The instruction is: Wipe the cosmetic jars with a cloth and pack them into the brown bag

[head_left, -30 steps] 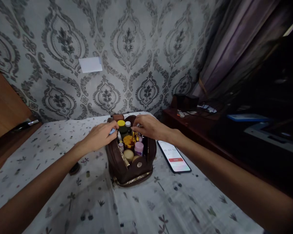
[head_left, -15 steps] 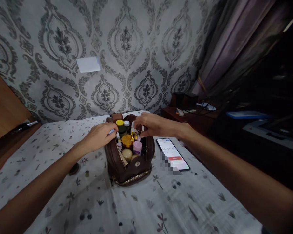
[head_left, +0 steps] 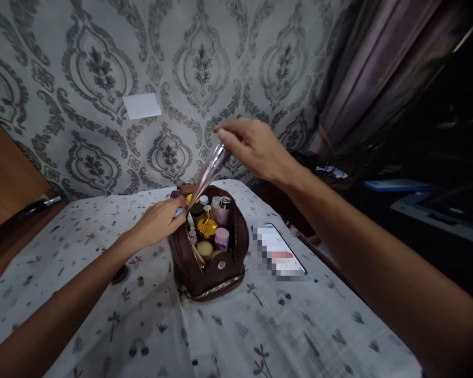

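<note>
A brown zip bag [head_left: 208, 281] stands unzipped on the bed, packed with several cosmetic jars and bottles. My left hand [head_left: 161, 219] is closed on the bag's left rim, with a bit of something blue at its fingertips. Above the bag's back, my right hand [head_left: 250, 144] grips the top end of a shiny pink tube [head_left: 209, 170]. The tube slants down to the left, its narrow lower end close to my left fingertips. Inside the bag show a gold-lidded jar [head_left: 207, 227], a lilac-capped bottle [head_left: 222, 238], a cream-lidded jar [head_left: 205, 250] and a silver-capped bottle [head_left: 224, 210].
Right of the bag, a phone [head_left: 286, 252] lies on the patterned sheet [head_left: 236, 336]. A small dark round thing [head_left: 120, 274] sits under my left forearm. Behind is a papered wall [head_left: 203, 68] with a white card [head_left: 142, 106].
My right hand has risen out of the bag and now holds the pink tube up above it. My left hand has stayed at the bag's left rim.
</note>
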A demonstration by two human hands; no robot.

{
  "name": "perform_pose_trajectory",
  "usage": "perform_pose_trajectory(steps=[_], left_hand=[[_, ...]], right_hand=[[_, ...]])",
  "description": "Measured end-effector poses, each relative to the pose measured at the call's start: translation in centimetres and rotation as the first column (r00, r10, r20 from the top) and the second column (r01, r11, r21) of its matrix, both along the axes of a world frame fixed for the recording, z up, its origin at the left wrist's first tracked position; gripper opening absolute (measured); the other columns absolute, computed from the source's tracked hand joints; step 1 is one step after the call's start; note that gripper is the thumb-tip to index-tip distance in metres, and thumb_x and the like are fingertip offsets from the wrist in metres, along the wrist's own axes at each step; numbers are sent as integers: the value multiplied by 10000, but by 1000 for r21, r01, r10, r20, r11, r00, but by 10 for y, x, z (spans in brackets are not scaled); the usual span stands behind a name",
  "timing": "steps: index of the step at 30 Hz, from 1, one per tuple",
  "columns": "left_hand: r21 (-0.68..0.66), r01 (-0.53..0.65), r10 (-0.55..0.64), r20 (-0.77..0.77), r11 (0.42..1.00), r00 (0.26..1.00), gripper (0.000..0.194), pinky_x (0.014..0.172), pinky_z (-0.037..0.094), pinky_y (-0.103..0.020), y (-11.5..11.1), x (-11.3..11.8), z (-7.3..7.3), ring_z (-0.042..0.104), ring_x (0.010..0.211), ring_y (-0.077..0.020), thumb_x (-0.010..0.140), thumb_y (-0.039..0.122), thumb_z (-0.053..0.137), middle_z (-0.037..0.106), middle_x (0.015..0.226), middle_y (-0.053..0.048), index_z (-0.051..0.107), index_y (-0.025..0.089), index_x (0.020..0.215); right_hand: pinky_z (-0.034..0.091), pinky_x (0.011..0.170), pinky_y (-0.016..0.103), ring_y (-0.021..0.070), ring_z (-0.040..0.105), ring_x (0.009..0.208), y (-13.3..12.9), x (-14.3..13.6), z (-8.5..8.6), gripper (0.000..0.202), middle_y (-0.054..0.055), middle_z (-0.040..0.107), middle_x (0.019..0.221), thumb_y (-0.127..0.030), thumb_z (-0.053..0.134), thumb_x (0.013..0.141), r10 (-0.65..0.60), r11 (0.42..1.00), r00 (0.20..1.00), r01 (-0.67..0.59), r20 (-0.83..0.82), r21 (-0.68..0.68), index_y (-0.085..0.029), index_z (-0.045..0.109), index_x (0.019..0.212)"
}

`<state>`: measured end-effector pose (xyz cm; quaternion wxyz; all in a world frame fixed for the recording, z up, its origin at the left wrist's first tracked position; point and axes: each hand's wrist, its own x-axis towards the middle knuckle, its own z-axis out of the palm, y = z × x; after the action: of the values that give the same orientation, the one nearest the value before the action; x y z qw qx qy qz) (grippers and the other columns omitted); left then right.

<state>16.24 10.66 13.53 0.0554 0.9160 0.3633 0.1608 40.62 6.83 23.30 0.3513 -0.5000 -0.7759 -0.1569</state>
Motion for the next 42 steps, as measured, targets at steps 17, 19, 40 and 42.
perform_pose_trajectory(steps=[17,19,40,42], left_hand=[[21,-34,32,87,999,996,214,730,444,-323,-2,-2,-3,642,804,-227,904,309,389,685,882,-25,569,231,989],[38,-23,19,98,999,995,222,739,451,-325,-2,-2,-5,649,833,-231,912,314,386,695,918,-33,571,230,1003],[40,68,-67,-41,997,997,312,890,500,-373,3,3,1,660,1006,-254,895,258,384,722,1064,-61,674,223,1006],[40,77,-75,-43,996,996,309,883,503,-373,4,2,0,657,995,-253,901,264,387,710,1048,-63,671,221,1014]], right_hand=[[440,690,300,227,596,882,-31,-54,-93,179,120,525,1136,-214,505,978,-89,961,982,129,165,-244,-184,562,1145],[457,691,304,233,608,901,-41,-59,-98,176,122,527,1142,-198,511,973,-71,952,977,127,201,-277,-184,557,1142],[436,948,438,324,592,1090,-49,-66,-106,401,181,680,1062,-407,410,1036,-52,927,967,140,249,-348,-119,662,1156],[436,945,432,319,613,1082,-50,-68,-103,388,174,694,1074,-410,435,1026,-70,901,969,164,239,-401,-146,664,1195]])
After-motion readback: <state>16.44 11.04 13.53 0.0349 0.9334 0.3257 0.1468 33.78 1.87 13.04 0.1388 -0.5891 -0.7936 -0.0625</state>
